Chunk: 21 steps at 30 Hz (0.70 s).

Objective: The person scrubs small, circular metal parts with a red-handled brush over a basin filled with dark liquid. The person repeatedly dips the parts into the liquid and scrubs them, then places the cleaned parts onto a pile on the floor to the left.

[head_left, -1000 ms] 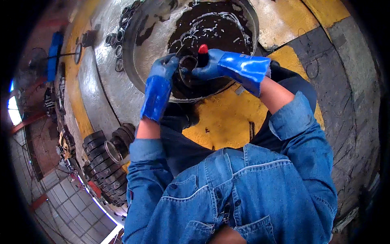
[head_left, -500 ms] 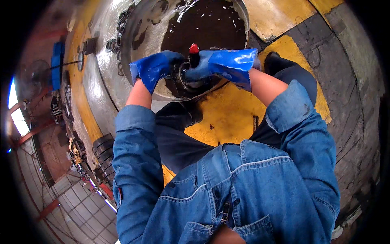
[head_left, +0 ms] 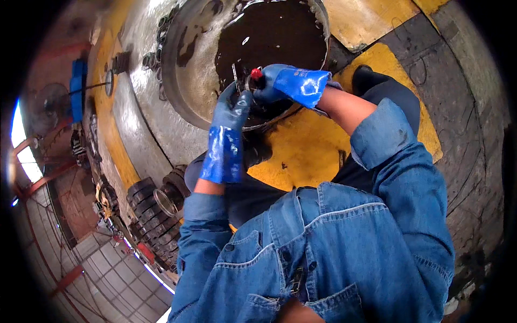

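Observation:
A large round metal basin (head_left: 180, 102) with dark liquid (head_left: 269, 40) lies in front of me. My left hand (head_left: 232, 107), in a blue rubber glove, is closed at the near side of the basin on a thin-edged metal ring (head_left: 235, 75), mostly hidden by the fingers. Close beside it, my right hand (head_left: 276, 81), also gloved in blue, is closed around a black-handled tool with a red end (head_left: 256, 73). The tool's working end is hidden. Both hands are above the liquid, almost touching each other.
Stacked dark ribbed rings (head_left: 145, 207) stand on the left, with a shiny-rimmed round part (head_left: 165, 202) by my left forearm. More small rings (head_left: 158, 59) line the basin's left side. Yellow floor plate (head_left: 307, 145) lies between my legs, and a blue object (head_left: 78, 89) stands far left.
My left hand has turned, its forearm swinging inward and its fingers now pointing up toward the red-ended tool. The dark round part between my hands is less visible. My right hand has shifted slightly.

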Each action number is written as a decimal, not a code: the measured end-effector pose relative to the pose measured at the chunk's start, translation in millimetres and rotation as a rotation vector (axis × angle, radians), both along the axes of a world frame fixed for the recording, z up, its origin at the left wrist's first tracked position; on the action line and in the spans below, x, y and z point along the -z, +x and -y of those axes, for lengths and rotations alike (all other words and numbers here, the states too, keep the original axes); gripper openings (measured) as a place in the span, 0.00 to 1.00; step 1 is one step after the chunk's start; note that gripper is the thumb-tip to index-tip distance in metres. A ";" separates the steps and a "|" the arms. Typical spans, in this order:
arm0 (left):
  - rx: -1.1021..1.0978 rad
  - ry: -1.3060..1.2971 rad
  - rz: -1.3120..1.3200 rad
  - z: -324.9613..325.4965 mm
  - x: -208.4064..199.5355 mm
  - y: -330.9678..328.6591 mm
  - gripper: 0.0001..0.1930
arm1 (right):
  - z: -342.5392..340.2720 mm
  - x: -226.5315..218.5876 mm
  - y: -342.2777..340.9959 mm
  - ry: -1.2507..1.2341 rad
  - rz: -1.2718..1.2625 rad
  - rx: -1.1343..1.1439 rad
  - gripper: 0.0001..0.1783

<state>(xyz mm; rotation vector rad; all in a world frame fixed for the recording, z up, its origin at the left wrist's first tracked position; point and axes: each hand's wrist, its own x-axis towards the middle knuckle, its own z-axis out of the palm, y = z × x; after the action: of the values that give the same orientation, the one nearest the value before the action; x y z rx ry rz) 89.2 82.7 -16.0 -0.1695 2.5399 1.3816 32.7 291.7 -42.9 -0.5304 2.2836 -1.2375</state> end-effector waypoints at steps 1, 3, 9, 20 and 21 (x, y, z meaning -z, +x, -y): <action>-0.031 -0.112 -0.096 -16.9 -2.1 10.4 0.29 | -4.6 7.1 -2.0 -0.046 0.038 -0.003 0.22; -0.070 -0.194 -0.266 -15.5 17.1 15.6 0.27 | 0.1 4.0 0.0 -0.028 0.044 -0.022 0.23; -0.237 0.024 -0.237 4.6 35.6 4.5 0.19 | 5.9 -6.2 4.9 0.210 -0.264 0.146 0.17; -0.071 0.019 0.168 21.4 -42.9 -49.9 0.21 | -11.4 -37.6 -2.0 -0.058 -0.287 0.143 0.18; -0.040 0.013 0.183 25.7 -40.3 -51.9 0.21 | -4.5 -29.3 -1.3 -0.178 -0.352 0.085 0.17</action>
<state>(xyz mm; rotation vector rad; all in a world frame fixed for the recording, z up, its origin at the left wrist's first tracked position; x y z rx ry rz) 37.3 57.0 24.3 -0.3303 2.3885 1.3312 31.4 296.2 -13.6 -0.7752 2.5166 -1.4989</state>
